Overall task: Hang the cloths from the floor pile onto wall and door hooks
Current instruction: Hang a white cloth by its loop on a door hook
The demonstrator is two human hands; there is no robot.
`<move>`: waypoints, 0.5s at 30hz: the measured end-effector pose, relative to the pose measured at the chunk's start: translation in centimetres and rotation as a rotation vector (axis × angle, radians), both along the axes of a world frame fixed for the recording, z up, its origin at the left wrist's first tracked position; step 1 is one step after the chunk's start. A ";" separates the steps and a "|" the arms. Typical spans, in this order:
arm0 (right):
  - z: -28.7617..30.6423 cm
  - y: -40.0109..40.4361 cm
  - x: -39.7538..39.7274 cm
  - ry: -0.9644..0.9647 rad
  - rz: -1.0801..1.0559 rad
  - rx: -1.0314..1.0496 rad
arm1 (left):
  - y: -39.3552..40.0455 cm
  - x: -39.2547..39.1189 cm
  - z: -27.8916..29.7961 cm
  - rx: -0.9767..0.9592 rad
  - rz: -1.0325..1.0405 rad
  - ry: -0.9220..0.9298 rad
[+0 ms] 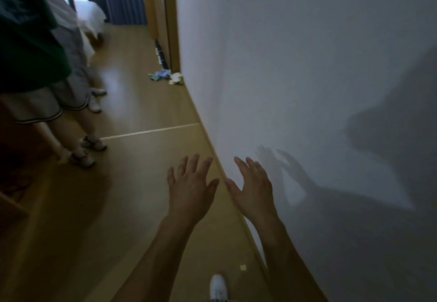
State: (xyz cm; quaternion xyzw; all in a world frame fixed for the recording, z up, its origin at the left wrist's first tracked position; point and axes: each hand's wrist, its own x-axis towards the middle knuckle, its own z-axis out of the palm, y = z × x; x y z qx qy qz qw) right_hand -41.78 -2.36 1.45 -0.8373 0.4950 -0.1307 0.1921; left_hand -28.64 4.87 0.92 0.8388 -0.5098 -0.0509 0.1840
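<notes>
Both hands are empty and spread wide, fingers straight, held out ahead at the foot of the wall point(307, 65): left hand point(191, 183) over the floor point(142, 183), right hand point(254, 187) against the wall side.

The cloths point(165, 77) lie on the floor by the skirting, at the corner of the wooden frame point(170, 18), well apart from both hands.

Risks, as judged: no hook is visible in this view, so a hanging point has yet to be found. A bystander point(42, 89) stands near the left of the passage; a collision is possible on the approach. The cloths lie in a loose tangle, and one pull may lift several.

Count: two hands; one pile, with at least two cloths, a blue and a pale one; hooks seen, none.
</notes>
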 end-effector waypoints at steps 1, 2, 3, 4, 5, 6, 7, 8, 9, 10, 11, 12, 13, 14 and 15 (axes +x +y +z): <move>-0.1 -1.6 1.3 0.002 0.027 0.003 | -1.2 1.1 0.1 0.010 0.026 -0.006; -0.1 -3.3 2.6 -0.004 0.054 0.006 | -2.6 2.2 0.3 0.011 0.050 -0.015; -0.1 -5.0 3.8 -0.011 0.081 0.009 | -4.0 3.2 0.4 0.010 0.074 -0.023; -0.1 -6.6 5.0 -0.018 0.106 0.014 | -5.3 4.2 0.6 0.007 0.098 -0.026; -0.1 -8.1 6.1 -0.019 0.128 0.018 | -6.7 5.1 0.8 0.003 0.120 -0.030; -0.1 -9.6 7.2 -0.013 0.146 0.017 | -8.0 6.0 0.9 -0.003 0.141 -0.035; -0.1 -11.0 8.4 -0.004 0.163 0.013 | -9.2 6.8 1.0 -0.007 0.163 -0.037; 0.0 -12.3 9.4 0.004 0.182 0.011 | -10.3 7.6 1.1 -0.009 0.184 -0.037; 0.0 -13.5 10.4 0.004 0.201 0.015 | -11.4 8.4 1.2 -0.012 0.203 -0.033; 0.0 -14.6 11.4 0.001 0.219 0.021 | -12.3 9.2 1.2 -0.014 0.220 -0.029; -0.1 -15.6 12.3 -0.001 0.239 0.028 | -13.2 10.0 1.1 -0.013 0.235 -0.025; -0.1 -16.5 13.1 -0.004 0.254 0.032 | -14.0 10.7 1.0 -0.010 0.248 -0.024; -0.1 -17.5 14.0 -0.005 0.265 0.033 | -14.9 11.6 1.0 -0.007 0.260 -0.021; -0.2 -18.5 14.9 -0.002 0.270 0.032 | -15.9 12.4 0.9 -0.004 0.269 -0.017; -0.2 -19.6 15.9 0.002 0.272 0.031 | -16.9 13.2 0.8 -0.002 0.276 -0.016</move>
